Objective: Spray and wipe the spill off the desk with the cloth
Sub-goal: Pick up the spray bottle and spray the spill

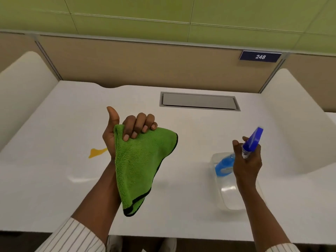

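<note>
step: spray stage by the look of it; spill intact, nothing wiped yet
left hand (123, 131): gripping the bunched top of the cloth (140, 160), thumb sticking up clear of it, raised above the counter (54, 197)
cloth: green, dark edging, hanging loose below the left hand; apparently off the counter, sitting between spill and bottle
right hand (247, 160): wrapped round the neck of the bottle (230, 193), just under the blue trigger head; finger on trigger or not, cannot tell through the blur
bottle: clear, blue label, tilted and motion-blurred; nozzle direction unreadable; lifted or touching the counter, cannot tell
spill (96, 151): yellow-orange patch on the counter, left of the left hand, right end hidden behind the wrist; well apart from the bottle
aim: carry the bottle left across the body, point the nozzle down at the spill before squeezing
clearance: shift the cloth out of the spray line first, otherwise likely to soak the cloth instead of the spill
dose: short bursts, enough to wet the patch only
wipe prep: regrip the cloth as a flat pad; hanging tail likely to smear
wipe path: from the edges of the patch inward
risk: overspray drifting toward the grey hatch (199, 101) at the back; low angle safer
</note>
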`<state>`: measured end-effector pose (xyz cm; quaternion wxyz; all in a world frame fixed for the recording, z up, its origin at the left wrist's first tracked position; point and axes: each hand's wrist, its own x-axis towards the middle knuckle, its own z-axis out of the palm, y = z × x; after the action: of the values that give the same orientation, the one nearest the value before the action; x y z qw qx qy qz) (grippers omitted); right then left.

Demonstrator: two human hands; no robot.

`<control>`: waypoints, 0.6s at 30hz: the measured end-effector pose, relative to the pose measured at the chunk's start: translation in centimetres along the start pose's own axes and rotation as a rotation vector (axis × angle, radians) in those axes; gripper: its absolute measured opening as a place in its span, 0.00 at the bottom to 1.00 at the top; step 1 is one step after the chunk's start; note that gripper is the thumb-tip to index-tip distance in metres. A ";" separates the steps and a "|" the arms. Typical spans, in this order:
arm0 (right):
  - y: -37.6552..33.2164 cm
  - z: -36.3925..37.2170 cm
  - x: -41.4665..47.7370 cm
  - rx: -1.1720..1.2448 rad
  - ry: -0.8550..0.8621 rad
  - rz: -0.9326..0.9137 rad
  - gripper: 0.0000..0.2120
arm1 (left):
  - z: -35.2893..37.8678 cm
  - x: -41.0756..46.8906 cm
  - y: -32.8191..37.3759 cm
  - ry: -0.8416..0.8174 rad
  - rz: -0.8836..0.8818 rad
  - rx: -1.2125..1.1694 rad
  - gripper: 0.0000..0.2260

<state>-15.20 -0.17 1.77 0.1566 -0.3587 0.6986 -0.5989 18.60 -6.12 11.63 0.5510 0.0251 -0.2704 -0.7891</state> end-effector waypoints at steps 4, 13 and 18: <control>0.0 0.5 -0.1 0.004 0.040 -0.010 0.26 | -0.5 -0.8 0.8 0.030 0.035 0.013 0.36; -7.0 -1.1 -0.8 0.080 -0.049 -0.212 0.29 | -1.2 -2.1 3.2 0.090 0.114 0.036 0.37; -12.4 0.7 -2.8 0.124 -0.205 -0.356 0.10 | -2.0 -2.3 4.6 0.110 0.150 0.045 0.36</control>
<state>-8.96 0.93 12.80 0.1402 -0.5250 0.5665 -0.6195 24.12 -5.98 11.38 0.6220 0.0604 -0.2584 -0.7367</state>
